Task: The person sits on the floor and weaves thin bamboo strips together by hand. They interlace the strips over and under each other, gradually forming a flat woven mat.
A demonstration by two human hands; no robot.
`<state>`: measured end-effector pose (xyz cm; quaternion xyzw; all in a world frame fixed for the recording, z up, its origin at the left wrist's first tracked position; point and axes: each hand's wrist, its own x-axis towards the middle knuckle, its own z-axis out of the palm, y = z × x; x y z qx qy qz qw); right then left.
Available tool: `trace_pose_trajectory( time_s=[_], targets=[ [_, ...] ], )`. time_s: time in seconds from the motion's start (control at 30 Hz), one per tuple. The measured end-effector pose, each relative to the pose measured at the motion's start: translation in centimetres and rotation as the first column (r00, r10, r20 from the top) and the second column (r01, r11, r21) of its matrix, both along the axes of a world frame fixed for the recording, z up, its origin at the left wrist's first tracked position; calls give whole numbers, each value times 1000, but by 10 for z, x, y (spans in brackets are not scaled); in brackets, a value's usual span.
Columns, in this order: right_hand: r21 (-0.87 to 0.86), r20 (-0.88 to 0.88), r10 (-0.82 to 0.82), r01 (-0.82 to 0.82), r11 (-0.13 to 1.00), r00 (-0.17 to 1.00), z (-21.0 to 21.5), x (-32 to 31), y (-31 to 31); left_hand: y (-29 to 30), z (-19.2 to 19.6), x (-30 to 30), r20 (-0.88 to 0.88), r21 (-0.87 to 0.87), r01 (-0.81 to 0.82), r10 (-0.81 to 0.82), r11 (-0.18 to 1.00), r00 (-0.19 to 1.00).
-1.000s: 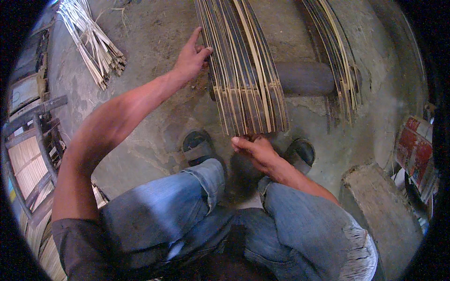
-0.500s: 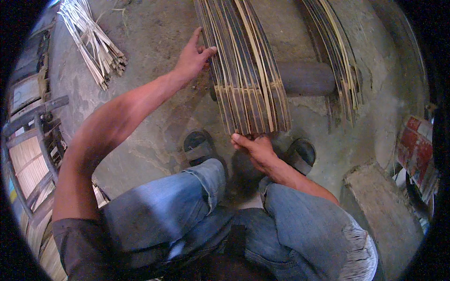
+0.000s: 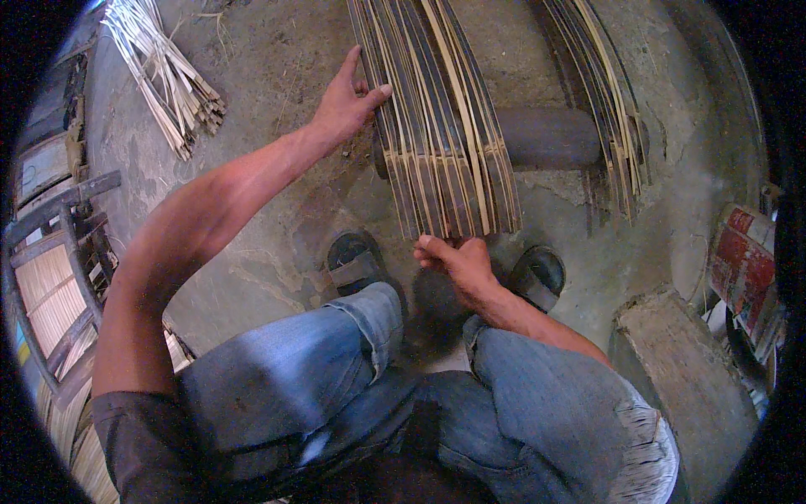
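Observation:
A long row of thin split bamboo strips (image 3: 449, 126), pale and dark, runs from the top edge down toward me, with a node line across it near the close end. My left hand (image 3: 346, 101) is at the row's left edge, its index finger stretched out and its thumb reaching over the outermost strips. The other fingers are curled and partly hidden. Just below the near ends of the strips is my right hand (image 3: 462, 265), closed, thumb pressed against the bent fingers. Whatever is between those fingers cannot be made out.
Under the strips lies a dark round log (image 3: 550, 139), with a second group of strips (image 3: 613, 109) over its right end. A bundle of pale strips (image 3: 164, 80) rests on the floor, upper left. A wooden block (image 3: 684, 370) and a red-and-white object (image 3: 743, 252) are at right, a wooden frame (image 3: 71, 260) at left.
My right hand has shifted very slightly at the strip ends, and the near left ends have moved a little to the left. My left hand stays almost in place.

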<state>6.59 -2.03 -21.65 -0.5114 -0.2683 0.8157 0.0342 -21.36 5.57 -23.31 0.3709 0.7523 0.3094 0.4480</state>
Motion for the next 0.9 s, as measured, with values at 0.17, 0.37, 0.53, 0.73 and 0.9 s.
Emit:
trace_pose_trajectory(
  time_s=[0.17,0.37,0.53,0.73,0.9],
  targets=[
    [-16,-51,-28,27,1000,998,-2,3,-2,1,4,4,30,32,-21,20,999,999],
    [-93,-62,-4,-2,996,998,-6,33,1,-8,-24,-10,-423,156,116,-40,981,905],
    [115,188,-405,389,914,895,-25,95,30,3,-2,-3,-743,172,380,-133,909,656],
    [381,12,-947,874,301,321,-1,129,85,0,26,19,-766,158,617,-299,771,569],
    [332,-117,-581,583,742,806,29,127,52,3,23,43,-700,-111,882,-666,458,258]
  ],
)
